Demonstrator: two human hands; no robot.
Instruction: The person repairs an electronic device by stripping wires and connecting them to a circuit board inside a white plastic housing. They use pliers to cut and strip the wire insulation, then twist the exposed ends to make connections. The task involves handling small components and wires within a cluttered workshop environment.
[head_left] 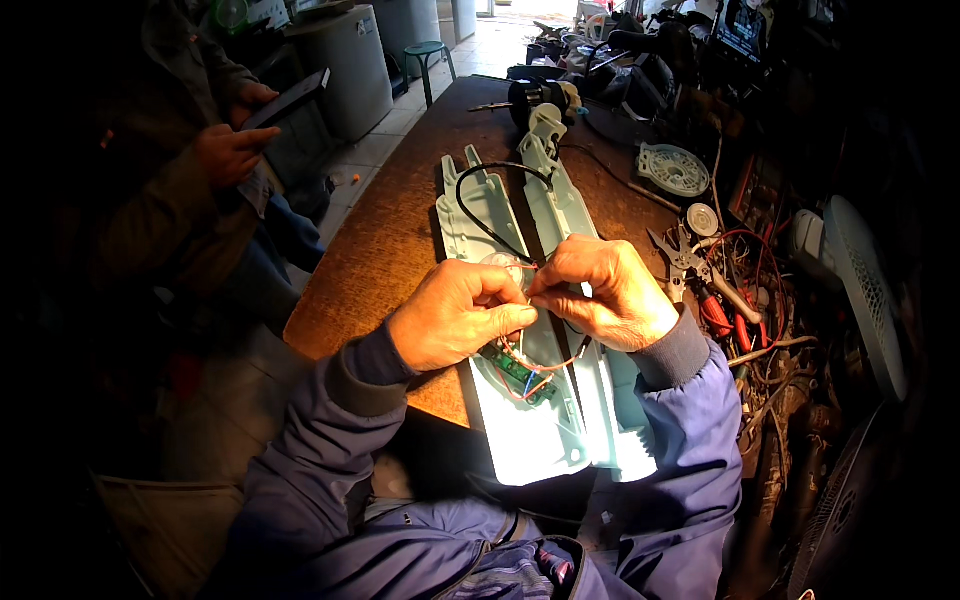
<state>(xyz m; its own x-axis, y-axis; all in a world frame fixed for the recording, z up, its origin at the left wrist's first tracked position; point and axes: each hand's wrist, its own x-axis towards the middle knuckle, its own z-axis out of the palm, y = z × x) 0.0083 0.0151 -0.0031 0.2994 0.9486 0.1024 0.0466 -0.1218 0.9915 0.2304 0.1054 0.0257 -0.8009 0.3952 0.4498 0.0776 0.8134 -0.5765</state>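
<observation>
My left hand (455, 315) and my right hand (605, 293) meet above an opened pale green plastic housing, fingertips pinched on thin wires (522, 330). Two long halves make up the housing: the left half (535, 440) and the right half (560, 205), lying side by side. Under my hands a green circuit board (517, 372) rests in the left half, with red, blue and other thin wires on it. A black cable (462, 195) loops from the right half down toward my fingers. The exact spot where the fingertips press the wires is too small to make out.
The housing lies on a brown wooden table (370, 255), its near end jutting past the table edge. A motor (535, 98) sits at the far end. Pliers (682, 260), a round grille (673, 170) and tangled wires crowd the right. At left a person holds a phone (288, 98).
</observation>
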